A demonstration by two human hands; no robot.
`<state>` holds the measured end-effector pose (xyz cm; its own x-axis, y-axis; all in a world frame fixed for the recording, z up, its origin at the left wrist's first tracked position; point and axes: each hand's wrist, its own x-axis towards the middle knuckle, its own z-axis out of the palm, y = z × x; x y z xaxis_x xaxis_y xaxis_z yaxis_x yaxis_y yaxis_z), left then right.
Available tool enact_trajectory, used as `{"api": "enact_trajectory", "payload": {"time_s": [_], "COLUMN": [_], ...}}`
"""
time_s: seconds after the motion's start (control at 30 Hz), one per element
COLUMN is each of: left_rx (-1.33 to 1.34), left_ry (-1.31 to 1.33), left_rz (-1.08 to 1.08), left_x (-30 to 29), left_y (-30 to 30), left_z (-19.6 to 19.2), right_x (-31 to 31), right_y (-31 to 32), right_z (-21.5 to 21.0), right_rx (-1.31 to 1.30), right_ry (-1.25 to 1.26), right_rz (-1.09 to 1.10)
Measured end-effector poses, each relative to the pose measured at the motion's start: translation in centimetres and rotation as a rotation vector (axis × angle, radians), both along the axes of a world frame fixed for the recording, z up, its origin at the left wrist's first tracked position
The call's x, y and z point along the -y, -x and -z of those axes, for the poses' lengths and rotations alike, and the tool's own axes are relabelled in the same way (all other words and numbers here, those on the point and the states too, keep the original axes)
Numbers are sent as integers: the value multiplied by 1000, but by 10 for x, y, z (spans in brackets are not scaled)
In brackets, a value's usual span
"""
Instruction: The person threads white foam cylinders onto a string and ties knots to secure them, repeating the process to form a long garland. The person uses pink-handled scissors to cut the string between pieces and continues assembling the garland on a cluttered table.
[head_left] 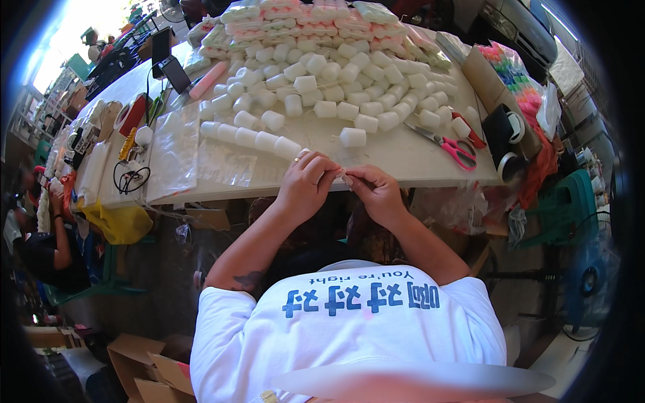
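Just past the table's near edge, my left hand and my right hand meet with fingertips pinched together. Between them is a small whitish thing, too small to make out; the fingers cover most of it. A ring sits on a finger of my left hand. Beside that hand, a row of short white cylinders lies end to end, its nearest piece close to my knuckles. Beyond both hands spreads a large loose heap of the same white cylinders. One single cylinder stands apart, nearer to me.
Pink-handled scissors lie open-bladed on the table at right, near a cardboard box. Clear plastic bags lie at left by a cable. Packed bags are stacked behind. Another person sits far left.
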<state>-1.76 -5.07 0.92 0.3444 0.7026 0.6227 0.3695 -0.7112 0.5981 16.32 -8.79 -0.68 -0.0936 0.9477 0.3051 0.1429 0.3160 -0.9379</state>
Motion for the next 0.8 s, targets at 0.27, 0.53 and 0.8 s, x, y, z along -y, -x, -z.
{"api": "enact_trajectory", "payload": {"time_s": [0.27, 0.53, 0.8], "left_rx": [61, -8, 321], "left_ry": [420, 42, 462], "left_rz": [172, 76, 286], "left_x": [12, 0, -2], "left_y": [-13, -4, 2], "left_z": [9, 8, 16], "right_x": [-1, 2, -7], "right_y": [-7, -17, -6], "right_z": [-15, -25, -29], "right_rx": [173, 329, -143], "right_ry": [-333, -18, 286], "right_rz": [180, 40, -296]}}
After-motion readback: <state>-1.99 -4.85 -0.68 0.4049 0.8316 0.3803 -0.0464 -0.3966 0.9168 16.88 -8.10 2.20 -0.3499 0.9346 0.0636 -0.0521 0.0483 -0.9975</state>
